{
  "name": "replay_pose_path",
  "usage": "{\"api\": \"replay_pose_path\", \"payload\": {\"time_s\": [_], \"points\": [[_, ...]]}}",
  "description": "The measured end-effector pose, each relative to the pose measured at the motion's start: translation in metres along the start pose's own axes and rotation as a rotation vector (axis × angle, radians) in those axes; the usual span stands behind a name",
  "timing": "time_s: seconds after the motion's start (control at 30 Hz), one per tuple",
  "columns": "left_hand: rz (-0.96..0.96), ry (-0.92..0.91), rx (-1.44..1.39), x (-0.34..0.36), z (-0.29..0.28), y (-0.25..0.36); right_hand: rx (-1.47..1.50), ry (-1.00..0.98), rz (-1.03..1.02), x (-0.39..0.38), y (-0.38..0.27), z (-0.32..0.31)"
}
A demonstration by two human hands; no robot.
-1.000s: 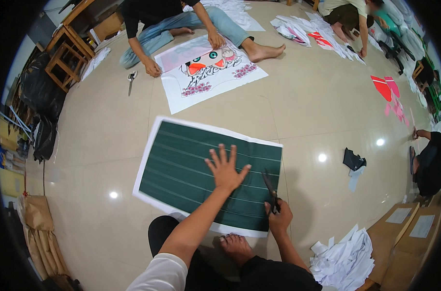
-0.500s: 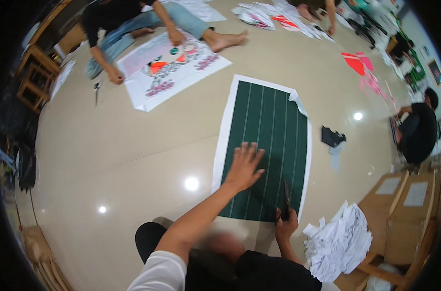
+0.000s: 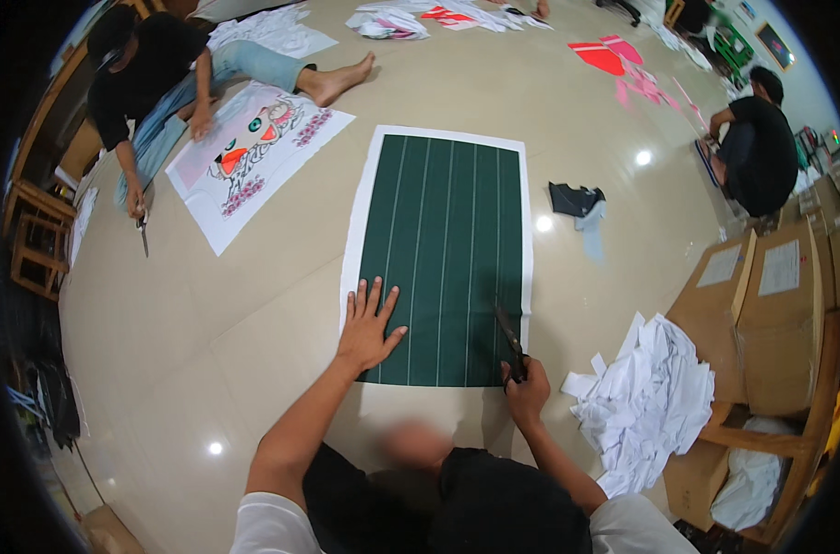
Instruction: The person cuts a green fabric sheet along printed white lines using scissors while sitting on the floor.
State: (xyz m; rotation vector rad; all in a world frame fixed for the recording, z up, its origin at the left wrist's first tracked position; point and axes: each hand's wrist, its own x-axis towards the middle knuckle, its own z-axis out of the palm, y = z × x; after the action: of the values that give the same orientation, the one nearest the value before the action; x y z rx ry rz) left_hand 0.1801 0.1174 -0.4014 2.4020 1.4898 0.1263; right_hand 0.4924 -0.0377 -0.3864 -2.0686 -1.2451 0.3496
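A dark green striped sheet [image 3: 438, 231] with white margins lies flat on the floor in front of me; I cannot tell whether it is cloth or paper. My left hand [image 3: 369, 334] rests on its lower left part, palm down with fingers spread. In my right hand [image 3: 528, 392] is a pair of dark scissors [image 3: 510, 338], held by the handles. Their blades point away from me over the sheet's lower right part, near the white margin.
A heap of white scraps [image 3: 646, 402] lies at the right beside cardboard boxes [image 3: 778, 305]. Black and grey scraps [image 3: 577, 200] sit right of the sheet. At far left, a co-worker [image 3: 152, 78] holds scissors beside a printed sheet [image 3: 218, 210]; another person [image 3: 757, 148] crouches at far right.
My left hand has shifted toward the sheet's left edge. The sheet's curled far right corner now lies flat. The co-worker has picked scissors up off the floor. My view has shifted.
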Motion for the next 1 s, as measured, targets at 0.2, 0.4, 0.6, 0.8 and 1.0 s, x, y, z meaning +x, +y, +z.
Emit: {"api": "replay_pose_path", "payload": {"time_s": [0.2,0.4,0.6,0.8,1.0], "points": [[0.221,-0.16,0.007,0.01,-0.007,0.032,-0.138,-0.015,0.049,-0.02,0.026,-0.014],[0.279,-0.087,0.004,0.027,0.017,0.085,-0.102,-0.061,0.152,-0.036,0.025,-0.021],[0.233,-0.117,-0.042,0.01,0.026,0.084,-0.069,-0.148,0.233,-0.048,0.038,-0.03],[0.232,-0.135,-0.097,0.004,0.026,0.096,0.127,-0.198,0.434,-0.051,0.028,-0.044],[0.366,-0.184,-0.039,-0.01,0.035,0.146,0.337,-0.37,0.661,-0.088,0.047,-0.064]]}}
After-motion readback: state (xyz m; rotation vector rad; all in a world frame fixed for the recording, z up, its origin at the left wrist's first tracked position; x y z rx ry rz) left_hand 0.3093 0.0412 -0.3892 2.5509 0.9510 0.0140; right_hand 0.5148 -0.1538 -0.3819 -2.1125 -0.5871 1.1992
